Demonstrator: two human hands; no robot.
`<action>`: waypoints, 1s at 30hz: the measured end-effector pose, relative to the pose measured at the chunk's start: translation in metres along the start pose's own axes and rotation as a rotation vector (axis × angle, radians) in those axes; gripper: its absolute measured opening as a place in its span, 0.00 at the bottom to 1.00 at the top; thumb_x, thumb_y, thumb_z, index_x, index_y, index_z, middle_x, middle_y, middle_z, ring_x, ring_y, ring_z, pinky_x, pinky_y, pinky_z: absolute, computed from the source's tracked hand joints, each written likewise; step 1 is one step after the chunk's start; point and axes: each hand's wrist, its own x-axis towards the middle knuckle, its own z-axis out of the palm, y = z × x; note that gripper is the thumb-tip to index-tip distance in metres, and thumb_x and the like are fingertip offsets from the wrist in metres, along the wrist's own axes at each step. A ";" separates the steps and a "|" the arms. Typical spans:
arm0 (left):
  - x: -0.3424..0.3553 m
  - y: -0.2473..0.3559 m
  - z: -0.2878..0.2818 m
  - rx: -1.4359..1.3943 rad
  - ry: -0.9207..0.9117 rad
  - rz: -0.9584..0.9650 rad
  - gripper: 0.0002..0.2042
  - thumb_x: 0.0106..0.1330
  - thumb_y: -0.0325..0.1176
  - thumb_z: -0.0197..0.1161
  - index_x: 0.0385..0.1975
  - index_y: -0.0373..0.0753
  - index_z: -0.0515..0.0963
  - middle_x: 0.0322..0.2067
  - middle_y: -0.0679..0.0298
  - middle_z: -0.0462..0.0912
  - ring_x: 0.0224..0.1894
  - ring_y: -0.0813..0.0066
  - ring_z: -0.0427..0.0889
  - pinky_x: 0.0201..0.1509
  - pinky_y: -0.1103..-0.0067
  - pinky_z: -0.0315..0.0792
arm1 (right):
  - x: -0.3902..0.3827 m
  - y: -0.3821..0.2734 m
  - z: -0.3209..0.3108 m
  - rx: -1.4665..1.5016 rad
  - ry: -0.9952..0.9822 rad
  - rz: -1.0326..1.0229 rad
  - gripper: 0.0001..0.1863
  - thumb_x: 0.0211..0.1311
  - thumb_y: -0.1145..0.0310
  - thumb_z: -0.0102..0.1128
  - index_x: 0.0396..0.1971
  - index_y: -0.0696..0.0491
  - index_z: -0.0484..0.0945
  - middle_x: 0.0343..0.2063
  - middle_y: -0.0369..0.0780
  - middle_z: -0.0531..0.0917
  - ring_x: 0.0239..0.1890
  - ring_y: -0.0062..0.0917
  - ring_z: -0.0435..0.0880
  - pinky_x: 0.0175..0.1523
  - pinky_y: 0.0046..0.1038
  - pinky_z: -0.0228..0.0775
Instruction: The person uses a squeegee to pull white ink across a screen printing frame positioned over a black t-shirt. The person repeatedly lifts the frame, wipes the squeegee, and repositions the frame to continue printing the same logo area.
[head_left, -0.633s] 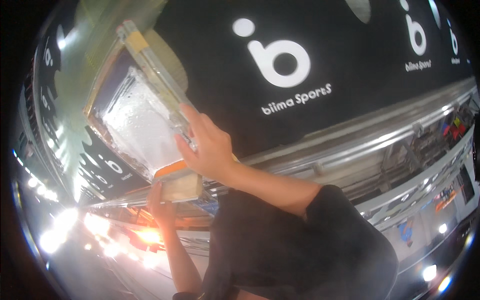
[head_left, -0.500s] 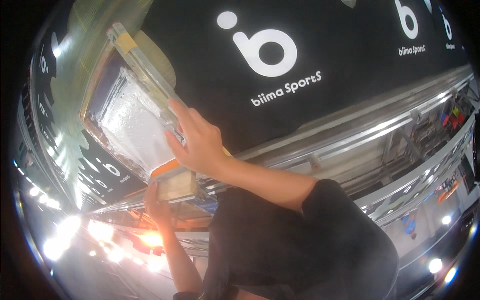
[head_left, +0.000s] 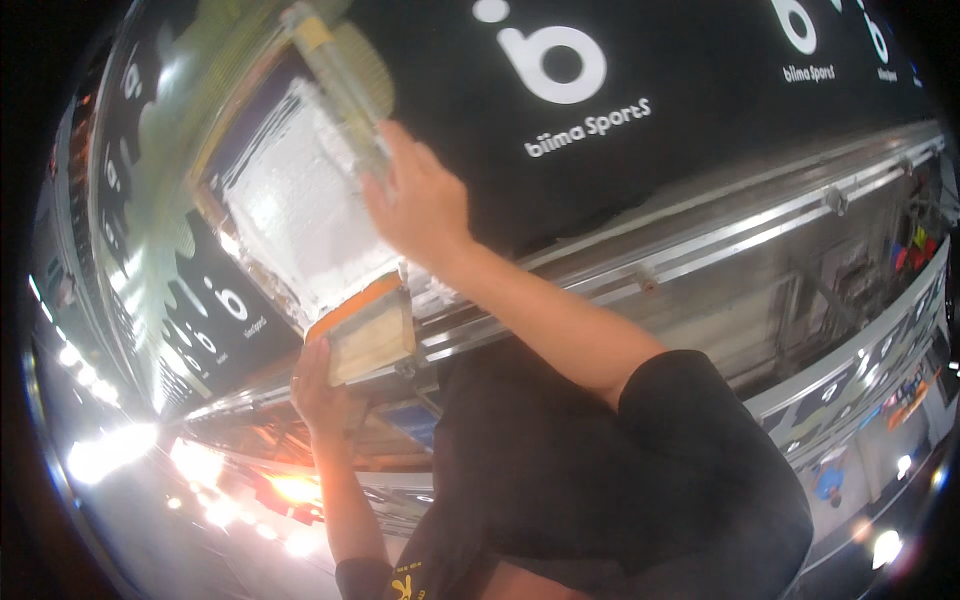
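A rectangular printing frame lies on the long black printed surface, with glossy white paste inside it. My right hand grips a long pale squeegee bar with a yellow band, lying along the frame's right side; some of the bar is blurred. My left hand grips the frame's near wooden end, just below an orange strip, with its fingers pressed on that edge.
Metal rails run along the near edge of the black surface, with metal framework beneath. A curved row of printed panels is at the right. A small blue figure, perhaps a person, shows at lower right. Bright lights glare at lower left.
My right hand and the bar have shifted up and a little right in the picture. The frame and background have shifted too, partly with the camera. My left hand still grips the near end.
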 end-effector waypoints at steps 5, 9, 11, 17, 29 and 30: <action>0.023 -0.021 -0.022 -0.039 0.134 -0.021 0.30 0.46 0.17 0.64 0.55 0.40 0.86 0.54 0.55 0.88 0.58 0.55 0.86 0.61 0.65 0.79 | 0.005 -0.013 0.002 -0.106 -0.014 0.111 0.29 0.66 0.59 0.70 0.64 0.50 0.73 0.36 0.47 0.86 0.36 0.44 0.87 0.42 0.44 0.79; 0.074 -0.040 -0.047 -0.047 0.273 0.056 0.26 0.50 0.23 0.71 0.54 0.44 0.87 0.53 0.61 0.90 0.53 0.59 0.89 0.55 0.66 0.82 | 0.006 -0.018 0.001 -0.158 0.008 0.101 0.28 0.67 0.59 0.68 0.65 0.50 0.75 0.26 0.40 0.83 0.26 0.32 0.84 0.36 0.36 0.77; 0.109 -0.057 -0.054 -0.110 0.256 0.078 0.22 0.53 0.26 0.72 0.51 0.44 0.87 0.48 0.62 0.91 0.46 0.58 0.89 0.50 0.65 0.82 | 0.010 -0.008 0.007 -0.229 0.028 0.085 0.28 0.68 0.59 0.68 0.65 0.49 0.76 0.22 0.37 0.79 0.24 0.27 0.81 0.34 0.34 0.75; 0.232 -0.107 -0.077 -0.094 0.029 0.011 0.15 0.68 0.48 0.71 0.46 0.46 0.89 0.36 0.62 0.90 0.41 0.57 0.88 0.45 0.64 0.80 | 0.009 -0.012 0.011 -0.303 0.063 0.074 0.27 0.68 0.60 0.69 0.65 0.50 0.77 0.21 0.32 0.76 0.24 0.19 0.76 0.35 0.27 0.73; 0.315 -0.148 -0.047 -0.012 -0.130 0.034 0.22 0.67 0.56 0.70 0.35 0.39 0.89 0.26 0.57 0.88 0.32 0.55 0.89 0.41 0.61 0.82 | 0.098 -0.112 0.056 -0.624 0.010 -0.617 0.31 0.60 0.49 0.79 0.56 0.55 0.84 0.54 0.46 0.84 0.60 0.38 0.81 0.64 0.38 0.73; 0.316 -0.149 -0.046 -0.010 -0.102 0.031 0.23 0.66 0.57 0.70 0.33 0.39 0.89 0.25 0.57 0.88 0.31 0.55 0.89 0.40 0.61 0.82 | 0.119 -0.124 0.071 -0.524 -0.167 -0.654 0.28 0.60 0.45 0.78 0.50 0.53 0.88 0.50 0.42 0.87 0.55 0.35 0.84 0.60 0.37 0.75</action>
